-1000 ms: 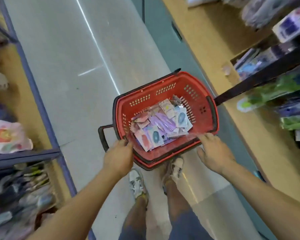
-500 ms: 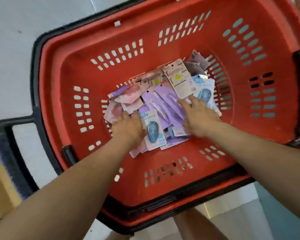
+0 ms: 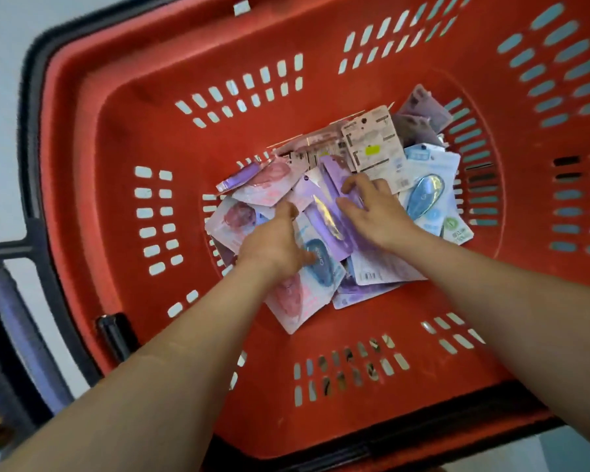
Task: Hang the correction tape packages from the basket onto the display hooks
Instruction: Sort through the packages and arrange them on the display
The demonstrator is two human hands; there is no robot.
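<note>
- Down inside the red basket (image 3: 123, 137) is where you're working; it fills nearly the whole head view and its black rim runs round the edge.
- Display hooks: not in view, so nothing shows as hung. Judged from this, the task is at its very start, at the pick-up step.
- Pile of correction tape packages (image 3: 382, 270): all of it lies loose on the basket bottom, overlapping, some face up and some face down. It looks like the full load is left to hang.
- Your left hand (image 3: 273, 243) is palm-down on the near-left of the pile with its back to the camera. The thumb lies against the blue package (image 3: 321, 260). The fingers are hidden underneath, so I can't tell if you grip anything.
- Your right hand (image 3: 375, 212) is just beside the left. Its fingers are bent and spread on top of the purple package (image 3: 324, 216). I can't tell whether that's a pinch or only a touch, and nothing is lifted clear.
- White card with a yellow sticker (image 3: 372, 144): back side up at the far end of the pile, untouched.
- Pink package (image 3: 293, 301): nearest you, partly under the blue one, untouched.
- Left to do, as I judge it: get a package out, find the hooks, thread its hang hole on, then repeat for the rest of the pile.
</note>
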